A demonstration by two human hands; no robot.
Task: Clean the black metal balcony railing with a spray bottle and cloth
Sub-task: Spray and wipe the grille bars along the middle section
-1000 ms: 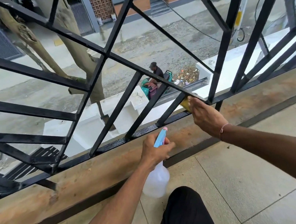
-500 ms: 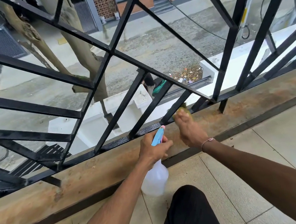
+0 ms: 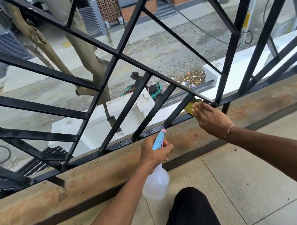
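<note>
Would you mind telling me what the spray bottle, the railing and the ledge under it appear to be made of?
Spray bottle: translucent whitish plastic body, opaque blue and pink plastic head. Railing: square-section metal bars in glossy black paint, wet-looking along the bottom rail. Ledge: probably concrete or stone, matte, with rusty brown staining.

Beige tiled balcony floor (image 3: 251, 183), rust-stained concrete curb (image 3: 41, 197) along its edge, black railing (image 3: 85, 158) standing on the curb

The right hand (image 3: 212, 117) is pressing a yellow cloth (image 3: 192, 105) on the black railing (image 3: 115, 52); the left hand (image 3: 154, 152), at seven o'clock from it, is holding a spray bottle (image 3: 156, 182).
</note>
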